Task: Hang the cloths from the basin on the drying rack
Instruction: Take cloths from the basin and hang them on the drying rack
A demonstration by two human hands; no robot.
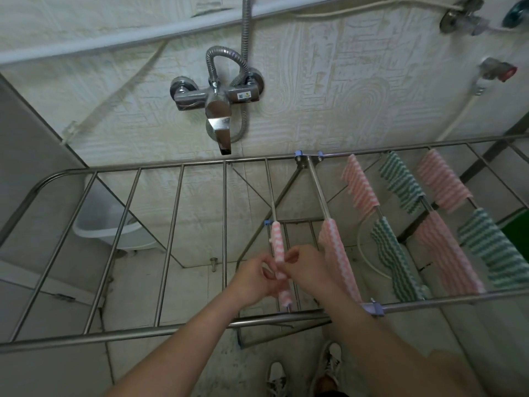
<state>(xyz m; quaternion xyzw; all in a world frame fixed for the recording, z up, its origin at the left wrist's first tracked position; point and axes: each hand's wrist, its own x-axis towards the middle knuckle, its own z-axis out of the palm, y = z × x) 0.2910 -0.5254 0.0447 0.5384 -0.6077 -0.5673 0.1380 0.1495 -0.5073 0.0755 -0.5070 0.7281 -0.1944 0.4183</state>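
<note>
A steel drying rack [160, 329] spans the view at waist height. A pink-and-white striped cloth [277, 242] hangs folded over one of its middle rods. My left hand [257, 277] pinches this cloth from the left side, and my right hand [303, 265] pinches it from the right. Another pink cloth [336, 253] hangs on the rod just to the right. Further right hang several more pink cloths [360, 184] and green striped cloths [400, 181]. A white basin [94, 227] stands on the floor under the rack's left half.
A chrome mixer tap [217, 101] with a hose is fixed to the tiled wall behind the rack. The rods on the rack's left half [174, 224] are bare. My shoes [329, 365] stand on the tiled floor below. A green object [515, 227] sits at the right edge.
</note>
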